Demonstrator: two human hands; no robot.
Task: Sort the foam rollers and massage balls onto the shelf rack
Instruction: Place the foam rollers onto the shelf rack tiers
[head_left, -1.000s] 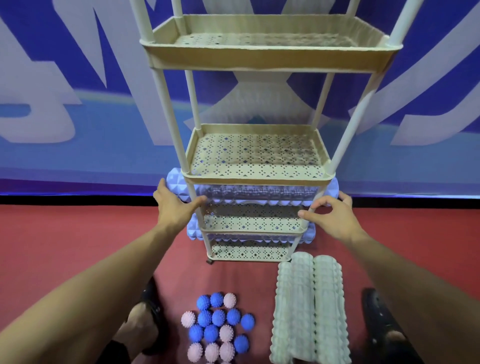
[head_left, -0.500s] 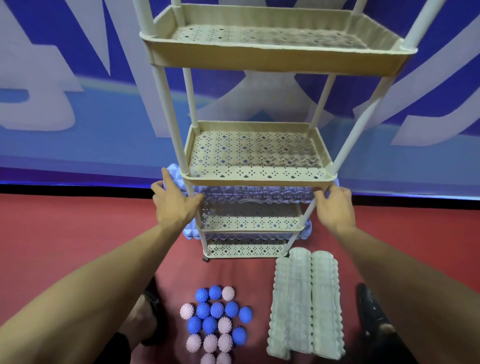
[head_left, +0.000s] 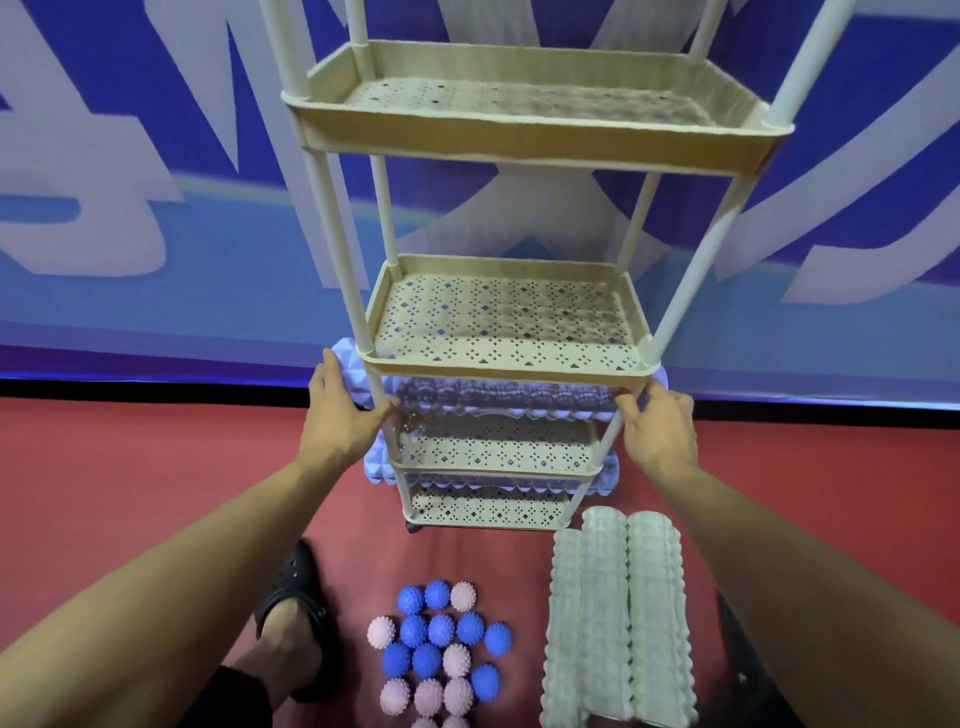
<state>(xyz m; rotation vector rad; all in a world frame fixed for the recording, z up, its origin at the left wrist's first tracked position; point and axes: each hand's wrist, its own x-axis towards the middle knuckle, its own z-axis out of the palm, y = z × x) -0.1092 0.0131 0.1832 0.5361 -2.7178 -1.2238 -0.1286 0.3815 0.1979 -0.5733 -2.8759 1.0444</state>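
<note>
Since a moment ago the right hand (head_left: 657, 434) has closed in from the open floor to the rack's front right post, and both hands now sit at the ends of the upper blue roller (head_left: 498, 399). The left hand (head_left: 337, 410) grips that roller's left end where it juts past the shelf rack (head_left: 519, 369). A 2nd blue roller (head_left: 375, 464) lies 1 tier lower. On the red floor (head_left: 130, 493) in front lie the blue and pink massage balls (head_left: 439, 652), then 3 pale green foam rollers (head_left: 618, 618) side by side. The right hand curls around the post by the roller's right end.
</note>
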